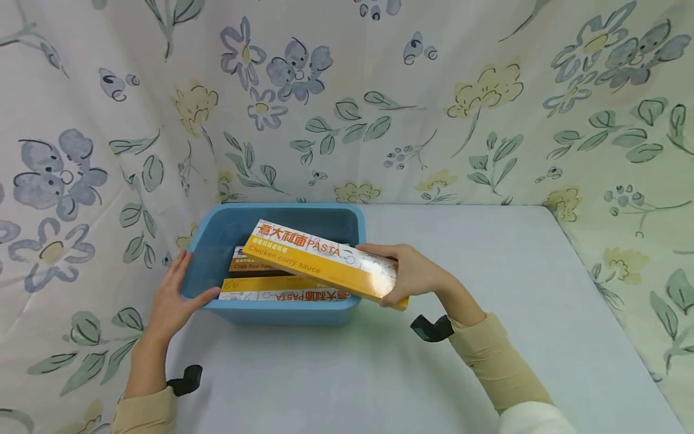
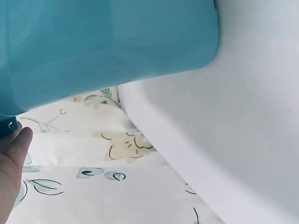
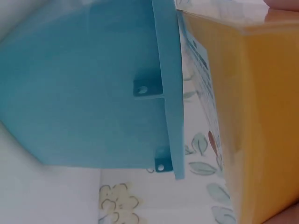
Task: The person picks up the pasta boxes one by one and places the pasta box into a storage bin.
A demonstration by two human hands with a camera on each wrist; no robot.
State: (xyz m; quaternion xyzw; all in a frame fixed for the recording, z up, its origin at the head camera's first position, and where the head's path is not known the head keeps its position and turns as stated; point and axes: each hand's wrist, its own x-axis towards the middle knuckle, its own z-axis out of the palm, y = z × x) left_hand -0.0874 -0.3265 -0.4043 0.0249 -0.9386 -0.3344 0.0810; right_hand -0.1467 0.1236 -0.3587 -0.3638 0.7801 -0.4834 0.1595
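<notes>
My right hand (image 1: 414, 274) grips the right end of a yellow-and-white pasta box (image 1: 320, 256) labelled "Chicken curry sauce", thumb at the near edge and fingers at the far one. The box slants over the right part of a blue plastic bin (image 1: 293, 313), its far left end higher in the head view. My left hand (image 1: 173, 295) holds the bin at its front left corner, thumb over the front rim. Inside lie another yellow-and-white pasta box (image 1: 271, 289), its lettering upside down, and a brown box (image 1: 244, 262) marked "Crab Roe", partly hidden under the held one.
The bin stands at the back left of a white table (image 1: 477, 289). A floral cloth (image 1: 379, 108) hangs behind and along the sides. Each wrist carries a small black strap mount (image 1: 432, 328). The bin's rim and outer wall (image 3: 88, 93) are close beside the held box.
</notes>
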